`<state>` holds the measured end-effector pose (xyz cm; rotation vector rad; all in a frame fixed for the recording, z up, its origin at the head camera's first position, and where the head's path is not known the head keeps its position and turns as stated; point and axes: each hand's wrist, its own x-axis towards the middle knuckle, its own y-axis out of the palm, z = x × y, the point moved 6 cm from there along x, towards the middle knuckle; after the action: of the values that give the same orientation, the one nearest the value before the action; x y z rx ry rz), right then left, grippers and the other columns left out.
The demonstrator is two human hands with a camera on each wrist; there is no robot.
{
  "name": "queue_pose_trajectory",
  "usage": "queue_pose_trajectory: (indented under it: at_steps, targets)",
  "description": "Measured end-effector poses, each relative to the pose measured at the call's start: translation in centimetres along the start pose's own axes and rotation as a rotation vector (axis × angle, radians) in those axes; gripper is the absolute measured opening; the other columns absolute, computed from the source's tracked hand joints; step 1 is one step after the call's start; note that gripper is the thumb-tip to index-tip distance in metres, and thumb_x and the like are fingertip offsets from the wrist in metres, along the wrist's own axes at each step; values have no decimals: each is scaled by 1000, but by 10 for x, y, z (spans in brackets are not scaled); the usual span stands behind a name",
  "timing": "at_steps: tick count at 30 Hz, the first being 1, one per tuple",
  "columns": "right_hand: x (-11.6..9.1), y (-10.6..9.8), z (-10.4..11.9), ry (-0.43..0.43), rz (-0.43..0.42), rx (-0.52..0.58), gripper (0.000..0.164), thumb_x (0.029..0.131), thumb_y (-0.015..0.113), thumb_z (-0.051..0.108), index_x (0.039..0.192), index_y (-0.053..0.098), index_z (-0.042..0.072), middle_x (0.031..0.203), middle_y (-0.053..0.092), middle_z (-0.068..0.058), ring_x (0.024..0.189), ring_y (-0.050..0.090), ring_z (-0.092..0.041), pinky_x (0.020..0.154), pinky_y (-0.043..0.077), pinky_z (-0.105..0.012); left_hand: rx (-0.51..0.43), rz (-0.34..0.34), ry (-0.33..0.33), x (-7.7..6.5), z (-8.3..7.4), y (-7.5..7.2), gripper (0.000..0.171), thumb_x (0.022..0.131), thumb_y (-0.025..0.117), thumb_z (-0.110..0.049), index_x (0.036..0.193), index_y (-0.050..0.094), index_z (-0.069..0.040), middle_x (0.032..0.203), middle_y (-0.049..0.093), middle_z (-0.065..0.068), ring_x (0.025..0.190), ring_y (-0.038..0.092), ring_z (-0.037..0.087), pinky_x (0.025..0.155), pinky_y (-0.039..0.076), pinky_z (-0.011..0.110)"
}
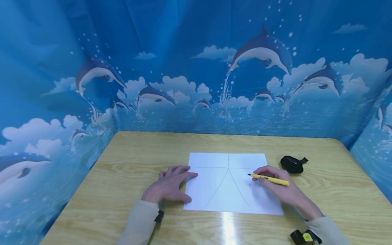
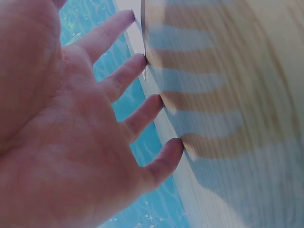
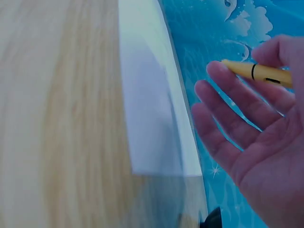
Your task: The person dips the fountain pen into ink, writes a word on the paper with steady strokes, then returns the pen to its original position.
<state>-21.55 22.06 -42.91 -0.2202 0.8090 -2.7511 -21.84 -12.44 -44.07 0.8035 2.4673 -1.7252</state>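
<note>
A white sheet of paper (image 1: pixel 211 182) lies on the table, with thin dark lines drawn on it: one across, one upright from the top, and two slanting down from where they meet. My left hand (image 1: pixel 169 185) rests at its left edge, thumb and index fingertip on the paper. Spread fingers of that hand (image 2: pixel 85 123) touch the surface in the left wrist view. Over the right part of the sheet, my right hand (image 1: pixel 280 189) pinches a yellow pen (image 1: pixel 274 180), its dark tip pointing left. In the right wrist view the pen (image 3: pixel 266 73) sits between thumb and fingers; its tip is hidden.
A black rounded object (image 1: pixel 292 164) with a small tab lies on the wooden table (image 1: pixel 141 146), beyond the right hand. Behind the table hangs a blue dolphin-print curtain (image 1: pixel 183 119). A dark wrist device (image 1: pixel 301 237) is by the right sleeve.
</note>
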Motion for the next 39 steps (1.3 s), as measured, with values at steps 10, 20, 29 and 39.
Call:
queue_pose_trajectory:
  at_steps: [10,20,29,39]
  targets:
    - [-9,-19,-13,76,-197,-5,15,100,67,17,105,64,4,87,78,-8,76,74,-10,67,57,-22,-9,2,19,-3,-2,-1,79,82,79,-47,153,47,-35,169,29,0,154,25,38,116,25,72]
    - [-21,-34,-12,-33,-263,4,27,102,56,3,128,66,3,110,75,10,77,73,-12,61,59,-29,-23,-5,10,-7,-1,-2,79,82,80,-47,152,48,-34,168,31,1,154,25,38,115,27,71]
    - [-31,-48,-21,5,-397,14,23,99,62,1,121,65,0,93,74,22,72,72,-10,59,59,-26,-14,-4,1,-7,-1,-1,79,82,81,-47,152,48,-34,167,32,1,154,26,37,116,27,70]
    - [-40,-60,-26,-61,-467,-13,21,84,74,-11,102,65,-5,90,74,27,83,71,9,70,55,-9,-13,-5,-9,-6,-1,-1,79,82,81,-48,152,48,-35,168,31,0,155,25,37,117,26,70]
